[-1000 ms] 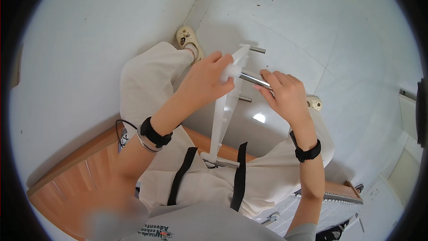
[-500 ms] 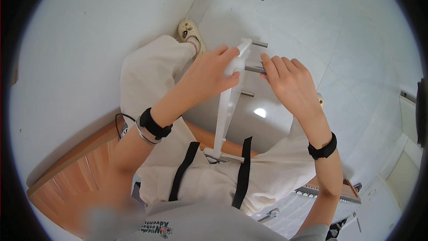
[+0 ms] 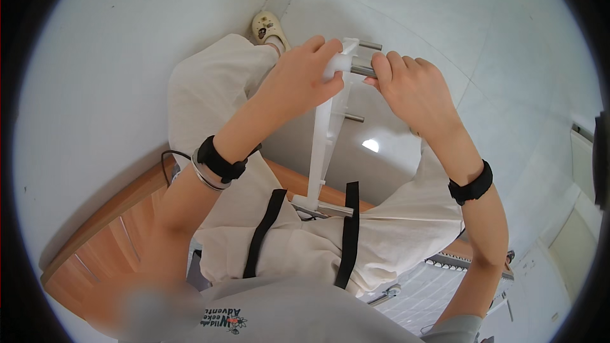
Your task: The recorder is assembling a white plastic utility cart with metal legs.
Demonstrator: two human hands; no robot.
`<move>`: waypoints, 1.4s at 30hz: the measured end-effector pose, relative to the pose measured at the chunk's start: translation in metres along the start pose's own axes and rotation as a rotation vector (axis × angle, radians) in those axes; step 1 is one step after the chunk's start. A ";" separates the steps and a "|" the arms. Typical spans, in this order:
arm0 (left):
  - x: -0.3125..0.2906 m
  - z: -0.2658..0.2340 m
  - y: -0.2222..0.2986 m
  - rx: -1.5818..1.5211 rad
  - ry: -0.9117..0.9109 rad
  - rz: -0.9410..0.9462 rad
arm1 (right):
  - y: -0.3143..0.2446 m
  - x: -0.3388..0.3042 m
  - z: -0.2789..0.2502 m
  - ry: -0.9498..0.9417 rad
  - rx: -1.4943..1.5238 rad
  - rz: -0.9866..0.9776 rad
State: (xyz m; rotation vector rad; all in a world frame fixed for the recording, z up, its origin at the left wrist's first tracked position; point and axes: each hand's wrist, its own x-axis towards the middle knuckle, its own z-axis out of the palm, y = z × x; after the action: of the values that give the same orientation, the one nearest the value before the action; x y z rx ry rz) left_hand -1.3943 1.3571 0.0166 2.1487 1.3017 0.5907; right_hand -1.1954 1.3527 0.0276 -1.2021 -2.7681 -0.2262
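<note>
Head view shows a white plastic rail (image 3: pixel 325 143) standing on the lap, its long axis running from the foot near the waist up and away toward the floor beyond the knees. Short metal pins stick out of the rail's right side: one at the top (image 3: pixel 370 46), one just below it (image 3: pixel 362 71), one lower down (image 3: pixel 353 117) and one at the foot (image 3: pixel 333 210). Left hand (image 3: pixel 298 82) is wrapped around the rail's top end, clenched on it from the left, thumb over the front. Right hand (image 3: pixel 413 92) sits on the rail's right, level with its top, fingertips (image 3: pixel 382 70) pinching the second pin, which points straight at that hand; so the right is the nearer hand to the pins. Both wrists wear black bands. Below the rail lie cream trousers (image 3: pixel 210 82) with black straps (image 3: pixel 348 235). Left of the rail's foot is a wooden seat (image 3: pixel 114 235); beyond its top, a pale shoe (image 3: pixel 267 27) on the grey floor (image 3: pixel 483 19).
</note>
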 end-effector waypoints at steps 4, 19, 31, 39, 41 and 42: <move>-0.004 0.001 -0.001 0.012 0.018 0.024 | 0.004 0.002 -0.003 -0.102 0.152 -0.012; -0.009 0.000 0.004 0.013 0.010 -0.003 | 0.005 0.003 -0.005 -0.159 0.449 0.030; -0.010 -0.004 0.004 -0.014 -0.018 -0.050 | 0.000 0.006 0.000 -0.137 0.253 -0.075; -0.003 -0.001 0.002 -0.012 0.048 0.039 | 0.001 0.008 -0.001 -0.010 0.182 0.009; -0.001 0.000 0.002 -0.017 0.029 0.010 | -0.001 0.008 0.000 -0.005 0.166 0.045; 0.001 0.001 0.004 -0.027 0.010 -0.014 | -0.001 0.007 0.004 -0.030 0.105 0.063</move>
State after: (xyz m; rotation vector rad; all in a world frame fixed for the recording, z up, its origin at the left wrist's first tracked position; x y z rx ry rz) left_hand -1.3913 1.3563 0.0185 2.1158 1.3052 0.6105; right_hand -1.2015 1.3575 0.0246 -1.2745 -2.7237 -0.0570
